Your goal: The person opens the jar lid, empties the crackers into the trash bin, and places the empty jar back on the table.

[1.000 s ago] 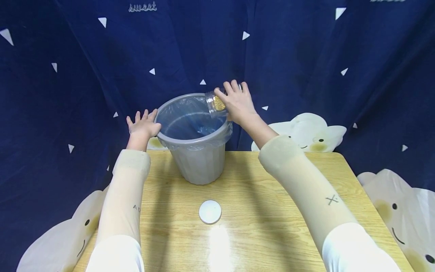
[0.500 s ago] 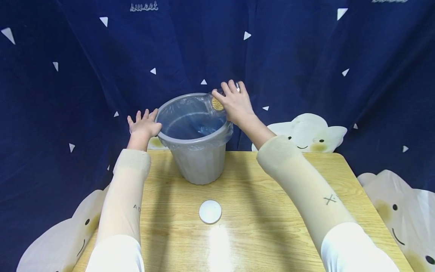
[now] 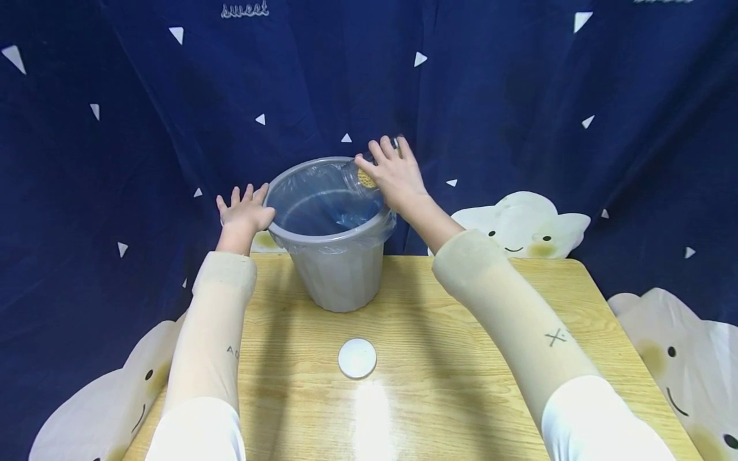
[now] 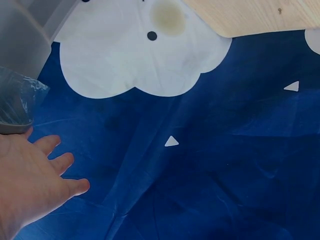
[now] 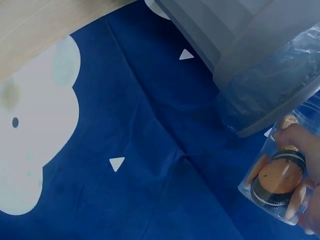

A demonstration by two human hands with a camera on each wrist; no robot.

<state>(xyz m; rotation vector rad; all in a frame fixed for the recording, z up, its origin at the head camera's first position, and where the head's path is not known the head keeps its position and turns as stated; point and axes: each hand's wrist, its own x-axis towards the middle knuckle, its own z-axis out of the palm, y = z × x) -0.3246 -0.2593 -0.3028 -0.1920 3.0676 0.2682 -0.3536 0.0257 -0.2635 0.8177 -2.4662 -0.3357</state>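
Note:
A grey bin [image 3: 339,282] stands at the back of the table, lined with a clear plastic bag [image 3: 387,225] folded over its rim. My left hand [image 3: 245,214] lies against the rim's left side, its fingers spread. Over the right side of the rim, my right hand [image 3: 399,178] grips a clear jar [image 3: 350,176] tilted with its mouth toward the bin's inside. Yellowish, biscuit-like pieces show inside it. In the right wrist view, the jar [image 5: 267,200] holds round biscuits and a black-edged round piece at its base end. My palm hides part of the jar.
A round white lid [image 3: 357,358] lies in front of the bin on the wooden table [image 3: 438,410]. Behind and around hangs a dark blue curtain [image 3: 496,96] with white triangles and clouds.
My right hand has moved slightly left with the jar, farther over the bin's opening. The left hand, bin and lid have stayed in place.

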